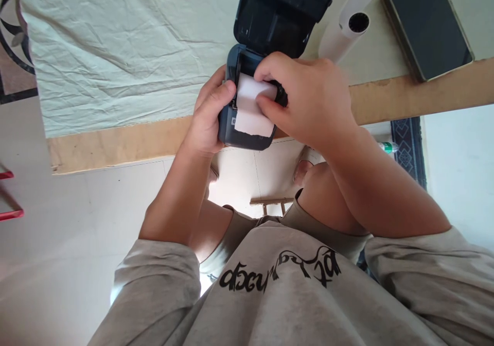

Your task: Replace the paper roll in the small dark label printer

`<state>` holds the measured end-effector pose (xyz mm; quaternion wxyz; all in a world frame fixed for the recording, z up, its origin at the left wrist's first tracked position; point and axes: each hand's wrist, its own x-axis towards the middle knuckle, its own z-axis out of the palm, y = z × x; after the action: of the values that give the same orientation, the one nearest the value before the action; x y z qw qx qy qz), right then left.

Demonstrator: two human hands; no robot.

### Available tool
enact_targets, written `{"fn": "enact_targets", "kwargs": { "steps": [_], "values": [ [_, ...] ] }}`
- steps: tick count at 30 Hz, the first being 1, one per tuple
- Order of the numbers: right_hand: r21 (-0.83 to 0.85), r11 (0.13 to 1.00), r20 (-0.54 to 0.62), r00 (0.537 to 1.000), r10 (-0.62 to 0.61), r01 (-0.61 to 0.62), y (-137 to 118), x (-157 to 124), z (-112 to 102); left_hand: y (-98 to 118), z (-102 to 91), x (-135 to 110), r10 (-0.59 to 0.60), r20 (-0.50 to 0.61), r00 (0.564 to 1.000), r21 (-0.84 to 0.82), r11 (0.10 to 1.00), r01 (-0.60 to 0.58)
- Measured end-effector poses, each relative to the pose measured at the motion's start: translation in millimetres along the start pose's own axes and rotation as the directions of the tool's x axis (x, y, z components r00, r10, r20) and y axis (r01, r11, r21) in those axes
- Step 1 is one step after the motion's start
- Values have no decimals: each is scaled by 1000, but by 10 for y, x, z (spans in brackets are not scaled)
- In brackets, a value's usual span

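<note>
A small dark receipt printer [247, 141] is held over the table's front edge, its black lid [280, 11] swung up and away from me. White paper roll [252, 106] sits in its bay, with a torn end hanging over the front. My left hand [210, 111] wraps the printer's left side, thumb on the rim. My right hand [309, 96] reaches in from the right, thumb and index finger closed at the paper roll's right side. The right fingers hide part of the bay.
Behind the printer, a pale green cloth [127, 52] covers the table, whose wooden edge [116, 142] runs across. To the right lie a loose white paper roll [335, 42] and a dark-screened phone [430, 27]. Below are my legs and a small wooden stool [272, 202].
</note>
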<state>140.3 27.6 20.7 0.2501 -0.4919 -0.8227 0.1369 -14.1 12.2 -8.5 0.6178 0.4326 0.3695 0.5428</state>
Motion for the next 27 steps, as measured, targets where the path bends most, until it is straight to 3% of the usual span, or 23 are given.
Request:
{"fn": "enact_targets", "kwargs": {
  "steps": [4,7,10,12,14,17,19,21,23,25,27],
  "values": [
    [187,982,67,998,-19,6,39,8,-28,26,19,-6,-8,3,1000,-9,1000,8],
    [401,916,76,997,-18,-14,69,18,-89,20,8,7,-2,-19,1000,-69,998,0],
    [730,678,78,996,42,-86,133,46,-116,-2,-27,32,-18,-66,998,-113,994,11],
    [852,501,92,985,144,-153,215,70,-85,-8,-38,44,-43,-78,996,-134,990,32],
    [871,454,91,969,231,-190,317,83,-24,0,-28,47,-63,-86,994,-141,989,50],
    [824,536,31,960,279,-182,455,65,63,23,4,44,-67,-100,993,-148,988,51],
    [744,651,-32,965,259,-150,510,39,83,28,9,46,-70,-85,994,-140,989,57],
    [535,840,-110,979,173,-88,535,14,72,18,-7,55,-57,-60,997,-118,992,49],
    [261,965,-130,990,54,-18,537,-2,55,1,-34,67,-40,-27,999,-95,995,38],
    [125,992,-79,997,3,7,524,-12,51,-16,-58,78,-37,-6,999,-85,996,37],
    [107,994,-10,1000,20,-19,504,-25,55,-33,-79,88,-27,-3,1000,-92,995,27]
  ]
}}
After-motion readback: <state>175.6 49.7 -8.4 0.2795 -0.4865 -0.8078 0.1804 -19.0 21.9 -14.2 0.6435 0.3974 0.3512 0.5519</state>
